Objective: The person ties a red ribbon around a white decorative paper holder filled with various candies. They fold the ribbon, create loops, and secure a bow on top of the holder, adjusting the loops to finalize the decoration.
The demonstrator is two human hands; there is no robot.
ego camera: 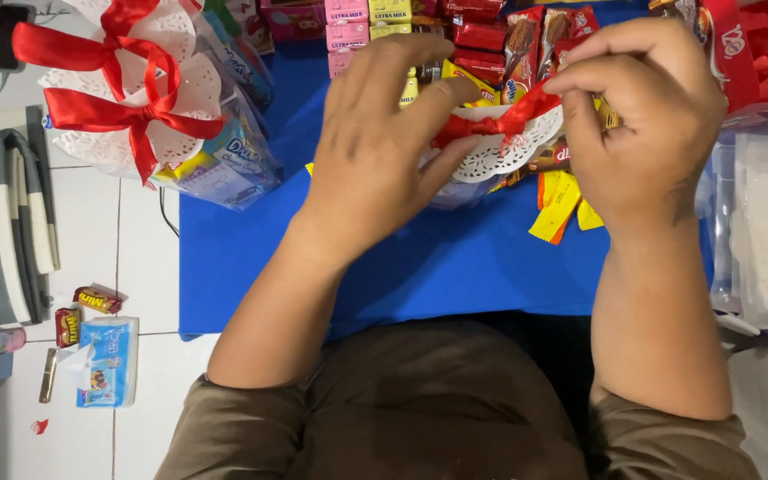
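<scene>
Holding a red ribbon [500, 120] with both hands, I work near the top centre of the frame. My left hand [380, 142] pinches the ribbon at its knot, thumb and fingers closed on it. My right hand [642, 116] has its grip closed on the other end, which runs up to the right. The ribbon lies on a white doily [504, 153] that covers a clear packet [455, 188] on a blue cloth [437, 258].

Yellow sachets [557, 204] lie just beside the packet, under my right hand. At the upper left of the frame stand finished packets [215, 151] with red bows [131, 111] on white doilies. Along the top edge are pink cartons [347, 22] and red snack bars [482, 36]. At the lower left, on the white floor [135, 240], lie a tissue pack [107, 360] and two small sweets [82, 313].
</scene>
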